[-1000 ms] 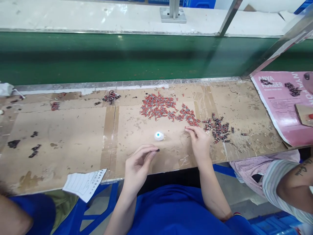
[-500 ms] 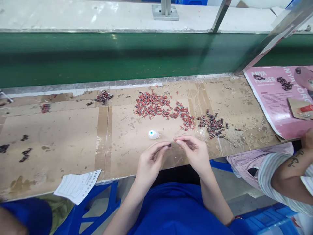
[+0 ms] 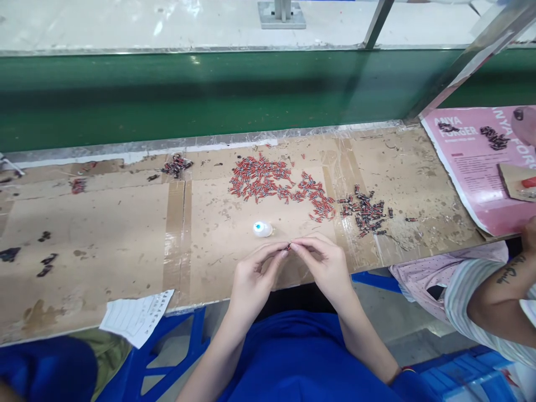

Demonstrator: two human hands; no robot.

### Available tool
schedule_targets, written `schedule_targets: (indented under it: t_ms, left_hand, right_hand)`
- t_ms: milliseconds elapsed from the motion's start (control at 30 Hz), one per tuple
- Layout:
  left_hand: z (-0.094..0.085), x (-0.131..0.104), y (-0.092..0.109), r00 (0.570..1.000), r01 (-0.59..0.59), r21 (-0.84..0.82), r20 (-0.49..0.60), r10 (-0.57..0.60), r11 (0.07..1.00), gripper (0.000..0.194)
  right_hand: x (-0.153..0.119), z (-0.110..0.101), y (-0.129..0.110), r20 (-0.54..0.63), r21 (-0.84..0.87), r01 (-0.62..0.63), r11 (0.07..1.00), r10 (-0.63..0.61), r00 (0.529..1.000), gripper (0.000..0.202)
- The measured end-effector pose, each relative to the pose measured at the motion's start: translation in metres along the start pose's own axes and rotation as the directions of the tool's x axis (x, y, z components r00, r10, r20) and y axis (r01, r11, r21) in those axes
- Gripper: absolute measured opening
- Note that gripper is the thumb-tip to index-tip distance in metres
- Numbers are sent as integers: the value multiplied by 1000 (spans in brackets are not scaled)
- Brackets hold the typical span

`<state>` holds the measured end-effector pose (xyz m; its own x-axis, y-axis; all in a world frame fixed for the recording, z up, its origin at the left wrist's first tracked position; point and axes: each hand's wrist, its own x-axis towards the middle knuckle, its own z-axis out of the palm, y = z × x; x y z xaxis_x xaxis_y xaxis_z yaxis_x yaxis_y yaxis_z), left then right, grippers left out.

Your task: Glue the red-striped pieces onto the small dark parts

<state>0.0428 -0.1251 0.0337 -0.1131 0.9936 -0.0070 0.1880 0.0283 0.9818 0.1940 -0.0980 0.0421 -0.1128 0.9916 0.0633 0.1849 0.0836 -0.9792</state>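
My left hand pinches a small black part between thumb and forefinger. My right hand is closed in a pinch against it, on a tiny reddish piece mostly hidden by the fingertips. The fingertips of both hands nearly meet over the front of the cardboard-covered bench. Just beyond them stands a small white bottle with a blue spot on top. Farther back lies a spread pile of small red-and-silver pieces. Right of it is a heap of black parts with red in them.
A green panel runs along the back. Small clusters of dark parts lie to the left, and a paper sheet overhangs the front edge. At right are a pink printed sheet and another person's arm.
My right hand has moved left, bringing its small reddish piece up to the black part in my left hand. The gap between the fingertips has closed. The view shifted slightly.
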Motion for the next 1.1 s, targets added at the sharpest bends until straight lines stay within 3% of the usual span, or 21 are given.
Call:
schedule_targets:
  t_ms: [200, 433, 600, 733, 800, 900, 1000, 1100]
  left_hand:
    - [1, -1, 2, 998, 71, -64, 7, -70, 995, 16]
    - [4, -1, 9, 988, 154, -140, 55, -148, 978, 15]
    - [7, 0, 13, 982, 189, -167, 60, -181, 968, 15]
    - [7, 0, 15, 980, 189, -179, 89, -176, 966, 13]
    - [8, 0, 15, 982, 175, -172, 97, -160, 969, 12]
    - [14, 0, 16, 994, 97, -162, 68, -87, 982, 9]
    - [21, -3, 21, 999, -30, -168, 36, 37, 985, 19]
    - [17, -8, 30, 983, -142, -101, 99, 152, 985, 35]
  right_hand:
    - [-2, 2, 2, -4, -16, -19, 1000, 19, 1000, 9]
    - [-2, 4, 0, 4, 206, -141, 968, 143, 990, 8]
    - [0, 2, 5, 106, 379, -280, 882, 260, 960, 16]
    - [1, 0, 12, 150, 369, -338, 866, 303, 941, 24]
    - [-1, -3, 10, 105, 289, -280, 916, 260, 960, 21]
    - [-5, -8, 2, 39, 102, -79, 992, 75, 996, 12]
    - [-8, -17, -8, 9, -35, 104, 994, -104, 995, 16]
    - [-4, -28, -9, -38, -139, 191, 972, -198, 979, 11]
